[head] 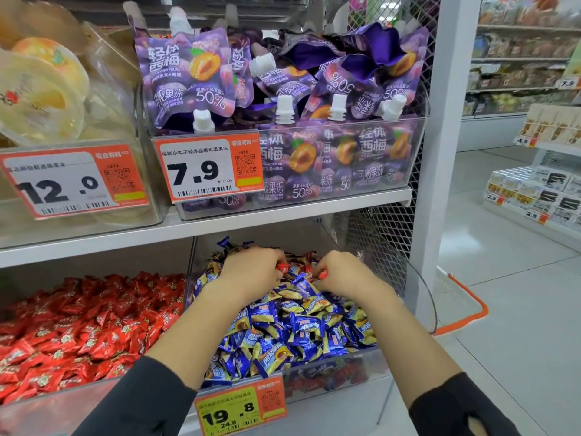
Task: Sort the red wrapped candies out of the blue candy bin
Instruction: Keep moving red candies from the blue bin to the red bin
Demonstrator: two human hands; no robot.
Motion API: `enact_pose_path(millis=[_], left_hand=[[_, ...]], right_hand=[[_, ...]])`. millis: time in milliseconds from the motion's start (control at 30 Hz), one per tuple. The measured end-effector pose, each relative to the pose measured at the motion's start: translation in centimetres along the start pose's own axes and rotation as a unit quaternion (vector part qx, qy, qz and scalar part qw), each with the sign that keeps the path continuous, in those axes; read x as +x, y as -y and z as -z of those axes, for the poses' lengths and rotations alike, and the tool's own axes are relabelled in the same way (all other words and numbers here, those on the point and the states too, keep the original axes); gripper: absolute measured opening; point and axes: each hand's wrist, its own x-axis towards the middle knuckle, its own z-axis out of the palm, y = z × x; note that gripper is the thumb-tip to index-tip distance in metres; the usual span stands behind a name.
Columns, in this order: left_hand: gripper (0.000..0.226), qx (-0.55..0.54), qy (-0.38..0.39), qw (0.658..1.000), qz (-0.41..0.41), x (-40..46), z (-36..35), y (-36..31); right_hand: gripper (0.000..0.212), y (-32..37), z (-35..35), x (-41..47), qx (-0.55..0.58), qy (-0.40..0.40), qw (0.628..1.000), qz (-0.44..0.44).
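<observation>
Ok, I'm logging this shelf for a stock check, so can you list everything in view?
blue candies: many, blue and yellow wrappers, heaped in the lower right bin
blue candy bin: one, clear plastic, lower shelf, right
red wrapped candies: a few, red, at the back of the blue heap
red candy bin: one, full of red wrappers, lower left
prune jelly pouches: many, purple with white spouts, upper middle bin
jelly cups: several, pale yellow, upper left bin
price tags: three nearby, orange and white, reading 12.0, 7.9, 19.8
far shelves: blurred goods, right background
left hand: pinches a red candy
right hand: pinches a red candy
sleeves: two, black
</observation>
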Motion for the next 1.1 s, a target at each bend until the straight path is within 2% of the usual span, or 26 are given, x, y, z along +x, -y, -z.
enact_pose_path(millis=[100, 200, 300, 400, 500, 667, 800, 933, 1100], left_hand=[[0.025, -0.039, -0.04, 0.998, 0.014, -0.9, -0.3, 0.2], [0.027, -0.088, -0.062, 0.994, 0.034, -1.3, -0.6, 0.2], [0.026, -0.103, -0.055, 0.992, 0.043, -1.3, -0.9, 0.1], [0.027, -0.119, -0.047, 0.991, 0.046, -1.1, -1.1, 0.2], [0.027, -0.125, -0.041, 0.99, 0.047, -1.1, -1.2, 0.2], [0.026, -0.128, -0.041, 0.99, 0.043, -1.2, -1.3, 0.2], [0.024, -0.142, -0.039, 0.988, 0.04, -1.5, -1.1, 0.3], [0.024, -0.15, -0.046, 0.987, 0.035, -1.6, -0.7, 0.2], [0.024, -0.165, -0.059, 0.984, 0.032, -1.9, -0.3, 0.3]], right_hand=[[0.032, 0.2, 0.6, 0.1, -0.062, -0.012, 0.998, -0.021], [0.038, 0.9, 0.1, 0.3, -0.004, -0.052, 0.998, 0.035], [0.048, 0.8, -0.7, 0.9, 0.043, 0.008, 0.997, 0.06], [0.062, 0.1, -1.0, 1.6, 0.078, 0.08, 0.993, 0.048], [0.071, 0.1, -1.1, 2.1, 0.057, 0.123, 0.99, 0.039], [0.051, 0.7, -2.0, 2.4, -0.002, 0.079, 0.997, 0.018], [0.035, 0.9, -2.3, 2.0, 0.06, 0.027, 0.996, 0.056], [0.015, 0.5, -1.5, 1.8, 0.114, -0.021, 0.992, 0.043], [0.022, -0.3, -1.3, 1.7, 0.108, -0.041, 0.993, 0.018]])
